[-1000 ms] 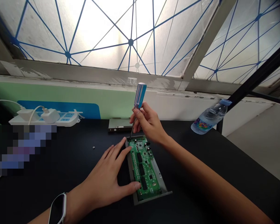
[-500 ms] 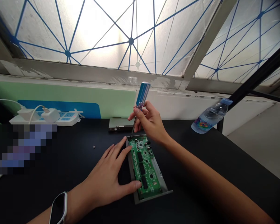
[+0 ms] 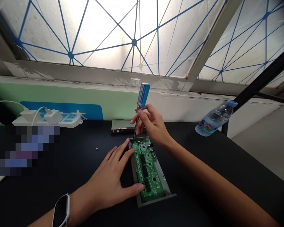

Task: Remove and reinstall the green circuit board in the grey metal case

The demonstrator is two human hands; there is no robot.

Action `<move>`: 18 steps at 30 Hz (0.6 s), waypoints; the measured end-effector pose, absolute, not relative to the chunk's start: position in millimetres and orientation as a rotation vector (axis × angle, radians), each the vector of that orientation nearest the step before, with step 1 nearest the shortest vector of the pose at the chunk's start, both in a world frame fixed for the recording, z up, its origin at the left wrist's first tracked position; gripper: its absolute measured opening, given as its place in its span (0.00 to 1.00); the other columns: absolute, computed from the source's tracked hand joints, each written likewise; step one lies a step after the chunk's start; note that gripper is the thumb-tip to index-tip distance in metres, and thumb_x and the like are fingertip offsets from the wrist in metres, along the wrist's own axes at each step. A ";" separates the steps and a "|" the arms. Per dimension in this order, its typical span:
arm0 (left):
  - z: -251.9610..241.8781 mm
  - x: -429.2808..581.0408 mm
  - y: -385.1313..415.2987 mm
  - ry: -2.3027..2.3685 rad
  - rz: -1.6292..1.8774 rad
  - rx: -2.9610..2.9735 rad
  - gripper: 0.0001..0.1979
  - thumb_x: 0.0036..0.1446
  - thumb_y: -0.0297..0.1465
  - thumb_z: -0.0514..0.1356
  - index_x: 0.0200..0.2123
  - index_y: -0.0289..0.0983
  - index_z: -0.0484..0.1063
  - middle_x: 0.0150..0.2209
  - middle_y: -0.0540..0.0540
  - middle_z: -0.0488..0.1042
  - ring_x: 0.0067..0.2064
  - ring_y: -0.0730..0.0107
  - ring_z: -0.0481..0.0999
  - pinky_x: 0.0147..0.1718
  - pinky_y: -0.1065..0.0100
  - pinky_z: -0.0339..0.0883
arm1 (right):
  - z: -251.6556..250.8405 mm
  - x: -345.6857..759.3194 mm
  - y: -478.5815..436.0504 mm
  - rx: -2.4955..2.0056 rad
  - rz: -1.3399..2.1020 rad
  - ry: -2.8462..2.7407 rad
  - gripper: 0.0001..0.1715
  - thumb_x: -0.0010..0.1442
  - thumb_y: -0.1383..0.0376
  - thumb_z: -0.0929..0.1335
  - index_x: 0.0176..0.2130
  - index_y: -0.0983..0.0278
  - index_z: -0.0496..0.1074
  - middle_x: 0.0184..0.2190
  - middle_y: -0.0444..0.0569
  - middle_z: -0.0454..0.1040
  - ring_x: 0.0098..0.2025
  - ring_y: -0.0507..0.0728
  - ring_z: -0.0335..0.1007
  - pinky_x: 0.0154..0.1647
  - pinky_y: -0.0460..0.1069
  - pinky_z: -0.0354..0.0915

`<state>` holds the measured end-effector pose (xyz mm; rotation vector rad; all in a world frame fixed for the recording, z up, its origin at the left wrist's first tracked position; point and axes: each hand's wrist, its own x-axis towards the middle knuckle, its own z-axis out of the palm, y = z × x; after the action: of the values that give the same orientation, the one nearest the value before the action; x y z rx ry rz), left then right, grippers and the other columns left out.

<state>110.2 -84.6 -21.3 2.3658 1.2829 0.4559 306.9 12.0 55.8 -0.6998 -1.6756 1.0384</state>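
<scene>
A green circuit board [image 3: 153, 167] lies in a shallow metal tray [image 3: 164, 179] on the black table. My left hand [image 3: 109, 179] is spread along the tray's left side, fingertips on its edge and upper left part, thumb on the board's lower left. Pinched in the fingers of my right hand [image 3: 153, 124] is a screwdriver [image 3: 143, 96] with a blue-and-clear striped handle. It stands almost upright, leaning slightly right, its shaft reaching down to the upper left corner of the board. Whatever its tip touches is too small to make out.
A tiny screw-like metal piece [image 3: 97, 148] lies left of the tray. Behind the board sits a flat metal case [image 3: 123, 125]. A power strip [image 3: 72, 119] with plugged-in chargers is at back left. A water bottle [image 3: 215, 118] leans at back right, beside a black post.
The screwdriver's handle has turned in my right fingers and tilts a little more upright. My left hand and the tray keep their place; the whole view has shifted slightly.
</scene>
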 end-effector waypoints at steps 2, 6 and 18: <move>-21.7 109.6 -84.9 1.266 0.475 2.375 0.48 0.58 0.61 0.60 0.75 0.49 0.49 0.78 0.43 0.37 0.75 0.31 0.46 0.67 0.32 0.52 | 54.9 306.1 11.7 -0.718 1.040 -1.658 0.21 0.67 0.46 0.68 0.44 0.58 0.61 0.31 0.41 0.77 0.20 0.48 0.71 0.22 0.45 0.67; -21.6 109.2 -85.4 1.268 0.460 2.379 0.48 0.58 0.61 0.59 0.75 0.49 0.49 0.78 0.43 0.36 0.75 0.31 0.45 0.68 0.32 0.51 | 53.4 304.4 12.0 -0.714 1.017 -1.595 0.23 0.65 0.49 0.72 0.42 0.56 0.57 0.30 0.38 0.77 0.18 0.48 0.70 0.19 0.45 0.65; -20.7 110.3 -84.2 1.277 0.445 2.379 0.48 0.58 0.62 0.59 0.74 0.49 0.50 0.78 0.43 0.37 0.75 0.31 0.46 0.67 0.32 0.52 | 48.8 305.8 15.7 -0.717 1.070 -1.561 0.25 0.59 0.53 0.77 0.40 0.58 0.60 0.31 0.40 0.77 0.19 0.50 0.73 0.19 0.46 0.68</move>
<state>110.3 -84.2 -20.7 2.3792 1.2770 0.4453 305.8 15.7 48.8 -0.7173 -1.5612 1.0702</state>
